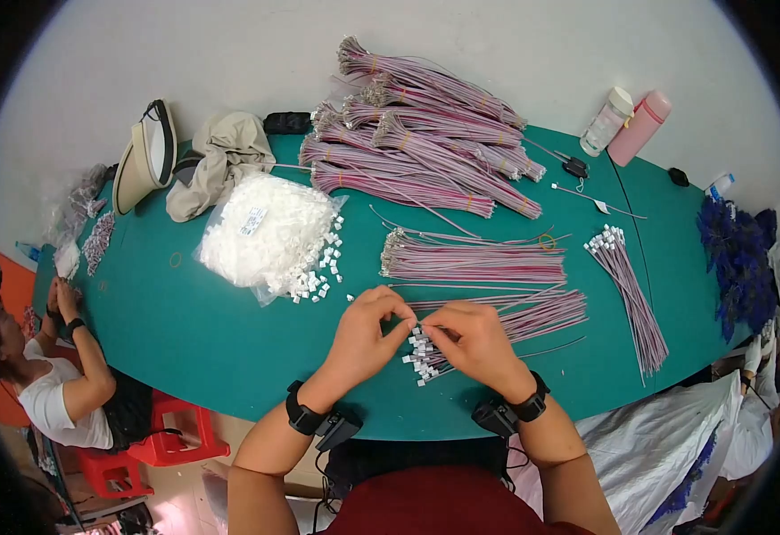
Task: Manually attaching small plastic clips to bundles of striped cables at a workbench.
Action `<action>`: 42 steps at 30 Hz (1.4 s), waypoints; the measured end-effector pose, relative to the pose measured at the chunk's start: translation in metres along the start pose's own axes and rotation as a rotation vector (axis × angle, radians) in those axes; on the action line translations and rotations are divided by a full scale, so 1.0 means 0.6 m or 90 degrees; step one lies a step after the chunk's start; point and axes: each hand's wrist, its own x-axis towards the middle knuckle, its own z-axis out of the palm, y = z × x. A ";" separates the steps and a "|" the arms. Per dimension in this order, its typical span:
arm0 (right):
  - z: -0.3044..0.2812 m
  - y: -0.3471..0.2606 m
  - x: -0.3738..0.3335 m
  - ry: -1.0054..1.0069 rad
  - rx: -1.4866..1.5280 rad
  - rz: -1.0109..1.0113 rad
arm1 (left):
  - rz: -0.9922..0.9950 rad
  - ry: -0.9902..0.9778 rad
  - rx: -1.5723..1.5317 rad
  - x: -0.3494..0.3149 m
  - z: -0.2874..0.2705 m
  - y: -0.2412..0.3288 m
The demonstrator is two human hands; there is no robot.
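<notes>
My left hand (367, 334) and my right hand (474, 343) meet fingertip to fingertip over the green table. Thumb and forefinger of the right pinch a thin wire, whose tail (555, 348) seems to run out past the wrist. Pinched fingers of the left close at the wire's end, on something too small to make out. Just below the fingertips lies a cluster of white connectors (421, 361) on wires fanning to the right (546, 316). Beyond them rests a loose bundle of pink and grey wires (474, 259).
A clear bag of white connector housings (265, 236) spills some onto the table (229, 357). Tied wire bundles (425, 134) pile at the back. Another connector-ended bundle (631, 303) lies right. Bottles (641, 127) and a cap (147, 156) stand behind. A person (60, 383) works at far left.
</notes>
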 end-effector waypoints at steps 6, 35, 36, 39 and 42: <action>-0.006 -0.005 0.002 -0.005 0.162 0.179 | -0.082 -0.032 -0.204 0.001 -0.005 -0.006; -0.009 -0.002 0.001 -0.010 0.217 0.199 | -0.089 0.007 -0.269 0.001 -0.009 0.003; -0.012 -0.005 0.001 -0.029 0.205 0.221 | -0.086 0.006 -0.257 0.001 -0.010 0.007; -0.013 -0.006 0.002 -0.042 0.196 0.236 | -0.053 0.018 -0.208 0.002 -0.008 0.009; -0.010 -0.006 0.001 -0.033 0.202 0.220 | 0.005 0.046 -0.133 0.002 -0.007 0.008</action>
